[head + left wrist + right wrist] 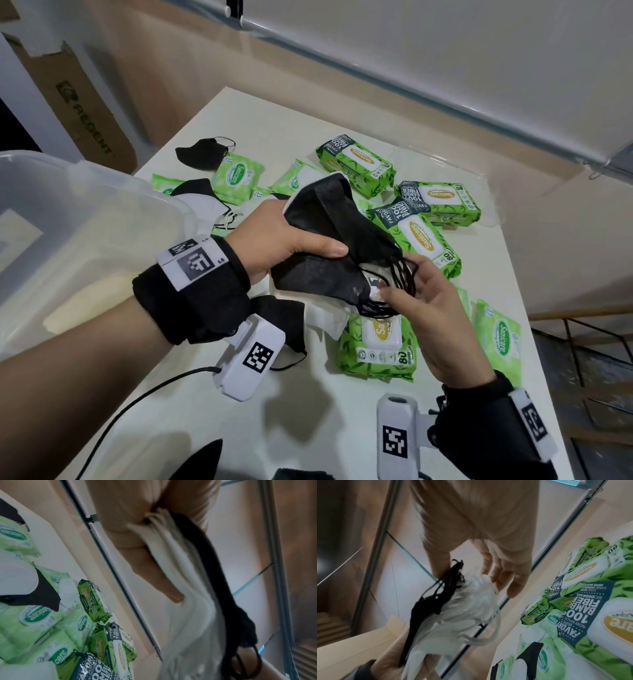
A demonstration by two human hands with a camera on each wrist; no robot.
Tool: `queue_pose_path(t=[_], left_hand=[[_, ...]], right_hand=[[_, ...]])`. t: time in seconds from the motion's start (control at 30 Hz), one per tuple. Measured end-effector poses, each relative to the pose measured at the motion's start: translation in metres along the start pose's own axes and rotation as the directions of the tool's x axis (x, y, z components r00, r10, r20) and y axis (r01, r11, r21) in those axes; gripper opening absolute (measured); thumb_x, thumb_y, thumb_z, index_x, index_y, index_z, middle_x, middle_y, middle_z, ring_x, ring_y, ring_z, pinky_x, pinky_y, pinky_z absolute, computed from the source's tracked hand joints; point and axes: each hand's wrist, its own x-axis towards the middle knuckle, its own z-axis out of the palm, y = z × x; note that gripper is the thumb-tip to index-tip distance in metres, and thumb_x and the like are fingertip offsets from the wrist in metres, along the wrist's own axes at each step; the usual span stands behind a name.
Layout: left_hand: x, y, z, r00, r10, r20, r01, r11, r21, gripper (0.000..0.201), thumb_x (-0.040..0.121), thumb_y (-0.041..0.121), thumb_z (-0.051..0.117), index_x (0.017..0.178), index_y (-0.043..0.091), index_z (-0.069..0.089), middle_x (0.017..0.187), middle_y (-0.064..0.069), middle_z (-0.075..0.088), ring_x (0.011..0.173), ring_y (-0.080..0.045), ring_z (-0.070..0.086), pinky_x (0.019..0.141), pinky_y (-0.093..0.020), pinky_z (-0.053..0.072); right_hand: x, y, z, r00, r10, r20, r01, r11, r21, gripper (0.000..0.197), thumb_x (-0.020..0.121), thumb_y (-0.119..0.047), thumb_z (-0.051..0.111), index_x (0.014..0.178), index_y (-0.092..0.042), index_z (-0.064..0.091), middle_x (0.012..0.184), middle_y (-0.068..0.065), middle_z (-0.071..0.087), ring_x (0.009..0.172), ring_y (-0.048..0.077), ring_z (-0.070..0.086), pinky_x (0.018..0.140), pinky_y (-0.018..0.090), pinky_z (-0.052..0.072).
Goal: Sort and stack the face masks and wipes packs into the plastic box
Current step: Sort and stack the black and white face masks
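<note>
Even indoor light, soft shadows; wrist views motion-blurred, edges bent by wide lenses.

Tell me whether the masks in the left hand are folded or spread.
Folded. The left hand grips a flat bundle of masks, black ones over white, ear loops bunched at one end by the right hand.

Both forearms reach forward above the table, each wrist wrapped in a black strap. The left hand (284,240) is curled, thumb on top, gripping a bundle of masks (329,246). The right hand (424,301) is palm up, fingertips pinching the bundle's ear loops (397,284)
</note>
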Motion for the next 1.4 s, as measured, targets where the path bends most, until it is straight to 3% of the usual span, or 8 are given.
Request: queue_pose_path(t=[0.1,0.5,0.67,0.87,1.03,1.1,1.27,1.4], left_hand=[[0.001,0.001,-0.002,1.000,-0.003,-0.031,0.001,0.999,-0.051,0.046,0.050,0.004,0.079,0.094,-0.001,0.068,0.093,-0.014,0.073,0.083,-0.024,0.070,0.079,-0.034,0.058],[-0.005,0.000,0.003,0.990,-0.060,0.130,0.085,0.978,-0.191,0.039,0.050,0.000,0.077,0.088,0.002,0.068,0.085,-0.013,0.073,0.074,-0.022,0.070,0.065,-0.030,0.057],[-0.004,0.002,0.000,0.974,-0.088,0.208,0.151,0.939,-0.309,0.027,0.062,-0.003,0.069,0.088,0.003,0.070,0.088,-0.016,0.072,0.074,-0.025,0.070,0.063,-0.032,0.057],[-0.004,0.006,-0.004,0.975,-0.101,0.196,0.159,0.938,-0.308,0.031,0.060,-0.003,0.071,0.091,0.002,0.069,0.089,-0.017,0.072,0.074,-0.026,0.070,0.064,-0.032,0.057],[0.002,0.010,-0.012,0.994,-0.068,0.091,0.094,0.940,-0.329,0.035,0.053,-0.002,0.072,0.088,0.002,0.068,0.077,-0.010,0.073,0.064,-0.018,0.070,0.062,-0.028,0.059],[0.003,0.008,-0.011,0.991,-0.071,0.110,0.103,0.941,-0.323,0.037,0.054,-0.009,0.074,0.089,0.003,0.069,0.080,-0.011,0.073,0.067,-0.020,0.071,0.065,-0.029,0.059],[0.001,0.004,-0.007,0.984,-0.089,0.156,0.132,0.948,-0.290,0.032,0.059,0.002,0.069,0.091,0.003,0.069,0.087,-0.014,0.073,0.072,-0.023,0.071,0.062,-0.031,0.057],[0.001,0.002,-0.009,0.979,-0.087,0.182,0.118,0.979,-0.166,0.041,0.054,-0.006,0.078,0.093,0.004,0.069,0.090,-0.012,0.073,0.076,-0.020,0.071,0.063,-0.028,0.057]], right_hand=[[-0.009,-0.001,0.004,0.992,-0.079,-0.101,0.076,0.996,-0.037,0.059,0.061,-0.036,0.076,0.116,-0.038,0.056,0.122,-0.001,0.060,0.115,0.013,0.057,0.093,0.026,0.047],[-0.008,-0.004,0.033,0.969,-0.175,-0.174,0.140,0.970,-0.198,0.057,0.062,-0.034,0.072,0.114,-0.027,0.049,0.115,-0.010,0.062,0.113,0.005,0.057,0.103,0.044,0.043],[-0.013,-0.019,0.032,0.679,-0.729,-0.085,0.557,0.588,-0.587,0.034,0.069,0.001,0.068,0.097,-0.017,0.061,0.112,-0.001,0.051,0.117,0.019,0.049,0.101,0.032,0.038],[-0.009,-0.020,0.027,0.581,-0.814,-0.017,0.583,0.431,-0.689,0.023,0.070,0.006,0.054,0.065,-0.009,0.070,0.103,-0.001,0.061,0.119,0.030,0.049,0.102,0.039,0.037],[-0.008,-0.029,0.011,0.873,-0.416,-0.256,0.436,0.900,0.022,0.030,0.066,0.002,0.060,0.056,-0.026,0.064,0.077,-0.011,0.065,0.089,0.010,0.062,0.086,0.021,0.048],[-0.007,-0.032,0.008,0.983,-0.121,-0.139,0.170,0.883,0.437,0.027,0.064,0.002,0.060,0.054,-0.023,0.061,0.066,-0.006,0.061,0.070,0.010,0.062,0.076,0.022,0.053],[-0.010,-0.030,0.004,0.977,0.074,0.202,-0.172,0.830,0.531,0.024,0.050,-0.014,0.073,0.068,-0.017,0.058,0.063,-0.003,0.053,0.059,0.013,0.056,0.064,0.026,0.052],[-0.005,-0.018,0.000,0.982,0.151,-0.115,-0.113,0.951,0.287,0.020,0.063,-0.024,0.060,0.078,-0.012,0.056,0.071,0.001,0.057,0.066,0.014,0.056,0.069,0.031,0.047]])
